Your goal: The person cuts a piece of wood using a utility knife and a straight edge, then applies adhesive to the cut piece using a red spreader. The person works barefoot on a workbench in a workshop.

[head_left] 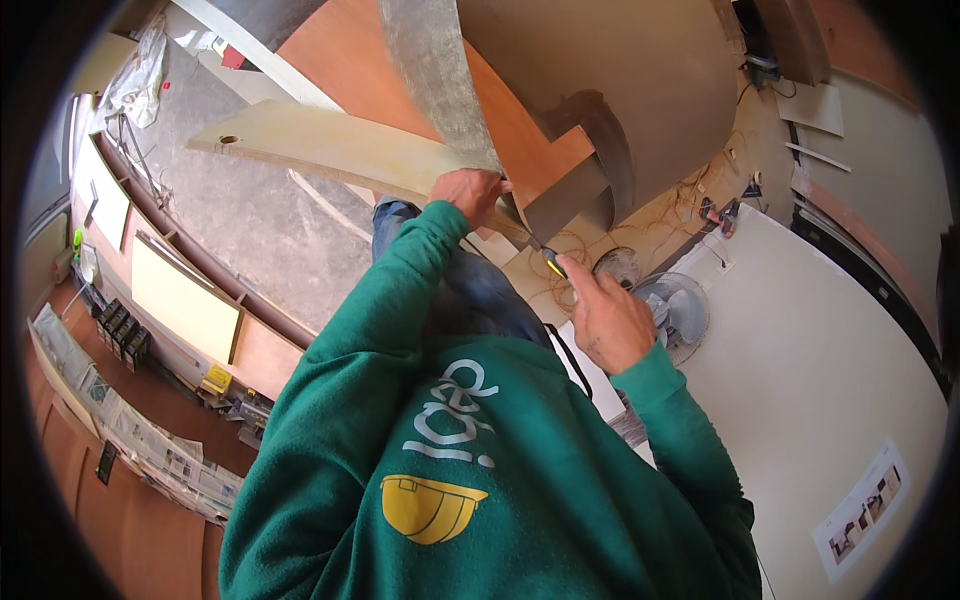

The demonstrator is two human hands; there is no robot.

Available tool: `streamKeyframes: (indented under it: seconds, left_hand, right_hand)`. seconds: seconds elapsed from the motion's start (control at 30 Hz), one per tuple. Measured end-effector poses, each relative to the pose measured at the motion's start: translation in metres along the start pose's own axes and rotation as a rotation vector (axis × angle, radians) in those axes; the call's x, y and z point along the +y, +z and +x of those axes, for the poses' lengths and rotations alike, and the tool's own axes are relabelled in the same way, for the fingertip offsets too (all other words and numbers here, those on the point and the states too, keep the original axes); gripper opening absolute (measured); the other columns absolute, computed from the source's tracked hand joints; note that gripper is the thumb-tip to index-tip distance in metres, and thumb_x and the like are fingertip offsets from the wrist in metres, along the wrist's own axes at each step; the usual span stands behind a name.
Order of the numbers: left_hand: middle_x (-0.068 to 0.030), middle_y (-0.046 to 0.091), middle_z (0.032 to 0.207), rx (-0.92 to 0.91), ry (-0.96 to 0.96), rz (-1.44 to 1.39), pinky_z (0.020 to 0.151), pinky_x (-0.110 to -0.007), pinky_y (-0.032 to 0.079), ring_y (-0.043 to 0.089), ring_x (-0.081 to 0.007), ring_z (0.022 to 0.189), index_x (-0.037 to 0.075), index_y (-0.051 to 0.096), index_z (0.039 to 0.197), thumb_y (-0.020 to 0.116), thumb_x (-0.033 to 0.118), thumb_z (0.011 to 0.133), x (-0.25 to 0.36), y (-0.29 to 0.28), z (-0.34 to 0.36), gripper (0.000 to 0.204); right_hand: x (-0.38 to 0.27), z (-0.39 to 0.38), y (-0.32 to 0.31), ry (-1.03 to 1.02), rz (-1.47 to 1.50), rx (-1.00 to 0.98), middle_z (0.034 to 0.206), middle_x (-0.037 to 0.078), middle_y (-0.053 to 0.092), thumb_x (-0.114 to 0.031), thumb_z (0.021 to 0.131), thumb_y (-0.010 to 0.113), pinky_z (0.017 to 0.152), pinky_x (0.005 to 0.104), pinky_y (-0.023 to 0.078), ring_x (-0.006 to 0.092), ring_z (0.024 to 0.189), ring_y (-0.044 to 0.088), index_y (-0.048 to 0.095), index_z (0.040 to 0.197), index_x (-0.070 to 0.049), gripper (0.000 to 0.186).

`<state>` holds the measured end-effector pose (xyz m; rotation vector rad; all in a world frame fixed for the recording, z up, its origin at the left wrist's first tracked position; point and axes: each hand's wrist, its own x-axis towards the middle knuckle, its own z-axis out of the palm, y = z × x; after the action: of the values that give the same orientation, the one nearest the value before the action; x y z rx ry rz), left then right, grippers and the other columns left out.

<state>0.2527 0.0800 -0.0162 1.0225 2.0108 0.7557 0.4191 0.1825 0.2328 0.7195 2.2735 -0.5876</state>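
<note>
I'm watching from far away, looking down at 2 bare hands. The right hand [606, 316] is closed around a thin tool [553, 263] with a black and yellow handle. Its tip points up and left, at the near corner of the pieces in front of the person's body. I can't tell what kind of tip it is (it's too small to see well).

The left hand [466, 196] has its fingers curled in at the near end of a curved gray strip [432, 72]. I can't tell how hard it pinches, or if it holds just the strip, because the fingers hide the spot. The strip lies over an orange board [350, 55], and a long pale board [320, 146] sticks out to the left.

What worries me most is a slip. If the right hand pushes too hard and the tip jumps off the edge, it could poke the left hand, which is very near. It could also scratch the orange board. If the left hand lets the strip wiggle, the tip could miss. The legs in blue jeans [465, 295] are just below, so a dropped tool might hit them too.
</note>
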Motion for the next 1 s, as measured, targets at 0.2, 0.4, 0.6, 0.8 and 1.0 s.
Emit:
streamKeyframes:
  seconds: [0.2, 0.4, 0.6, 0.8, 1.0]
  left_hand:
    - [-0.0220, 0.066, 0.078, -0.112, 0.139, -0.182, 0.069, -0.052, 0.050, 0.065, -0.0440, 0.076, 0.002, 0.069, 0.086, 0.065, 0.023, 0.095, -0.027, -0.006, -0.005, 0.023]
    - [-0.0180, 0.072, 0.096, -0.007, 0.041, -0.058, 0.079, -0.049, 0.054, 0.068, -0.0406, 0.092, 0.007, 0.070, 0.092, 0.063, 0.032, 0.098, -0.022, 0.007, -0.004, 0.027]
    - [-0.0138, 0.071, 0.102, 0.079, -0.215, 0.028, 0.083, -0.049, 0.056, 0.069, -0.0354, 0.100, 0.009, 0.066, 0.099, 0.065, 0.050, 0.095, -0.002, 0.007, 0.003, 0.041]
    - [-0.0132, 0.072, 0.103, 0.111, -0.301, 0.152, 0.083, -0.048, 0.056, 0.070, -0.0357, 0.100, 0.007, 0.065, 0.099, 0.060, 0.062, 0.093, -0.003, -0.003, 0.019, 0.055]
    - [-0.0164, 0.074, 0.104, -0.013, -0.404, 0.133, 0.082, -0.047, 0.057, 0.071, -0.0366, 0.099, 0.007, 0.071, 0.102, 0.051, 0.072, 0.093, 0.000, -0.009, 0.021, 0.068]
  right_hand:
    - [-0.010, 0.020, 0.014, -0.042, -0.037, -0.061, 0.100, 0.022, 0.061, -0.015, 0.094, 0.056, 0.075, 0.0550, 0.053, 0.0458, 0.083, 0.065, 0.048, 0.149, -0.018, 0.056]
    - [-0.016, 0.040, 0.032, -0.033, -0.055, -0.099, 0.100, 0.024, 0.061, -0.014, 0.093, 0.056, 0.079, 0.0566, 0.053, 0.0480, 0.086, 0.066, 0.045, 0.151, -0.015, 0.059]
    - [-0.021, 0.103, 0.057, -0.071, -0.123, -0.105, 0.110, 0.029, 0.066, -0.013, 0.096, 0.051, 0.083, 0.0541, 0.057, 0.0467, 0.094, 0.071, 0.046, 0.145, -0.006, 0.050]
    - [-0.036, 0.169, 0.074, -0.008, -0.216, -0.091, 0.098, 0.023, 0.074, -0.014, 0.096, 0.051, 0.084, 0.0489, 0.058, 0.0397, 0.096, 0.073, 0.068, 0.118, -0.002, 0.030]
    - [0.011, 0.080, 0.021, 0.064, -0.400, -0.370, 0.101, 0.023, 0.074, -0.010, 0.086, 0.061, 0.087, 0.0494, 0.057, 0.0405, 0.098, 0.072, 0.077, 0.096, -0.005, 0.019]
